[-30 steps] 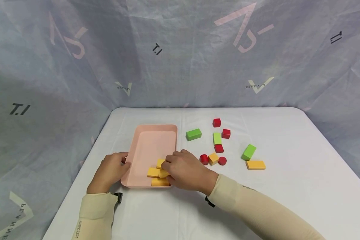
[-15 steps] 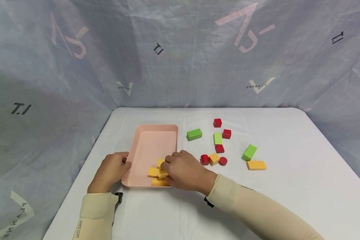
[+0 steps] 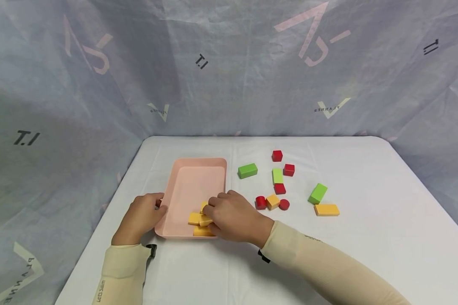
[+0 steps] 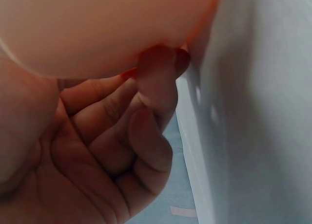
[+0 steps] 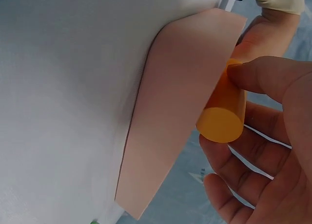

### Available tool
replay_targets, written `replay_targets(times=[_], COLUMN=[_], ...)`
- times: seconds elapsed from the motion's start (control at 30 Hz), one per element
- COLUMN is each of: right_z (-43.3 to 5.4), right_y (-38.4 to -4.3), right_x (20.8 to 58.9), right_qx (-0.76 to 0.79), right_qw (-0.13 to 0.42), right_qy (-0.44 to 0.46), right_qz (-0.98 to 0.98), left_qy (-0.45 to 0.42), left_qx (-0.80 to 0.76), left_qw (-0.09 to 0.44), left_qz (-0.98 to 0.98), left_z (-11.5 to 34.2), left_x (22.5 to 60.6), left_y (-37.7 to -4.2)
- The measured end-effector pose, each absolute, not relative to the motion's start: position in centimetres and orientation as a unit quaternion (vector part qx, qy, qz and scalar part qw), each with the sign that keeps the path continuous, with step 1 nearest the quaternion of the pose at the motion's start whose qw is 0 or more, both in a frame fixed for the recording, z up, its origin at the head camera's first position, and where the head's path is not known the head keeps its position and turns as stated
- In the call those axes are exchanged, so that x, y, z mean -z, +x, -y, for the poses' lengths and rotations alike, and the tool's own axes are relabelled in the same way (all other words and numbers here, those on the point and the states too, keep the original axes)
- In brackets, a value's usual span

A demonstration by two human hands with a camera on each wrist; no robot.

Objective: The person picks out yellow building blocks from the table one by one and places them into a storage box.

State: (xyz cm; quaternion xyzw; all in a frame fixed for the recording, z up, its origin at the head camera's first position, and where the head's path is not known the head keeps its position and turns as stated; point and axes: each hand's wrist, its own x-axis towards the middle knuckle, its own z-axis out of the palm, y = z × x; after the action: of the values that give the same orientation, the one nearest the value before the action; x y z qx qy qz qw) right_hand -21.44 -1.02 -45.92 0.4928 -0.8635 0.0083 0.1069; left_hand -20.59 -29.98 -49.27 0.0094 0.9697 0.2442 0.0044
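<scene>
On the table a pink tray (image 3: 191, 182) stands left of centre, with several yellow blocks (image 3: 194, 218) in its near end. At the tray's left wall my left hand (image 3: 141, 216) grips the rim; in the left wrist view its curled fingers (image 4: 157, 78) reach under the edge. Over the near right corner, my right hand (image 3: 234, 216) pinches a yellow cylinder block (image 5: 222, 121) between thumb and fingers. The right wrist view shows this block's rounded end jutting past the tray wall (image 5: 170, 97). Part of it is hidden by the thumb.
Right of the tray lie loose blocks: a green block (image 3: 247, 171), red cubes (image 3: 277, 156), a light green block (image 3: 277, 176), a red cylinder (image 3: 261, 202), a yellow cube (image 3: 272, 202) and a red disc (image 3: 284, 204). Farther right are another green block (image 3: 318, 193) and a flat yellow block (image 3: 326, 210).
My right hand has shifted slightly left over the tray, and the yellow cylinder block in it has turned and moved a little left. My left hand stays on the tray rim.
</scene>
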Motion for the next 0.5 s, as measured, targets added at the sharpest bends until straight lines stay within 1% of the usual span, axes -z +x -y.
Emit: replay_targets(times=[0.5], right_z=[1.25], right_y=[-21.48], right_x=[46.6], right_qx=[0.014], right_qw=[0.106], right_qy=[0.487], right_qz=[0.867], left_qy=[0.005], left_qx=[-0.251], left_qw=[0.008], left_qz=[-0.968], left_z=[29.9], left_x=[49.23], left_y=[-20.58])
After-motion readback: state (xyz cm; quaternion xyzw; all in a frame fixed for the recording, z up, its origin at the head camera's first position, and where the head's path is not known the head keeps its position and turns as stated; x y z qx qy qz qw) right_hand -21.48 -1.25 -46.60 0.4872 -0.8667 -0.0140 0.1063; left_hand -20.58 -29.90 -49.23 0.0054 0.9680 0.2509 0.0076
